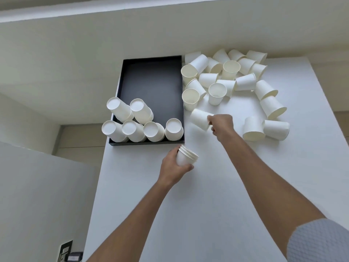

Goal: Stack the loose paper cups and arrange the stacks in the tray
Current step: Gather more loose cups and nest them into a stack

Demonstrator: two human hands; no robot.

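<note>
A black tray [151,80] lies on the white table, holding several upside-down stacks of white paper cups [141,121] along its near end. My left hand [174,168] grips a short stack of nested cups [186,156] just in front of the tray's near right corner. My right hand [221,124] pinches the rim of a single loose cup [199,119] lying on its side right of the tray. A pile of several loose cups [228,76] spreads over the table's far right.
The white table [217,195] has its left edge near the tray and drops off to a lower floor. A wall runs behind the tray and cups. Two cups [264,128] lie right of my right hand.
</note>
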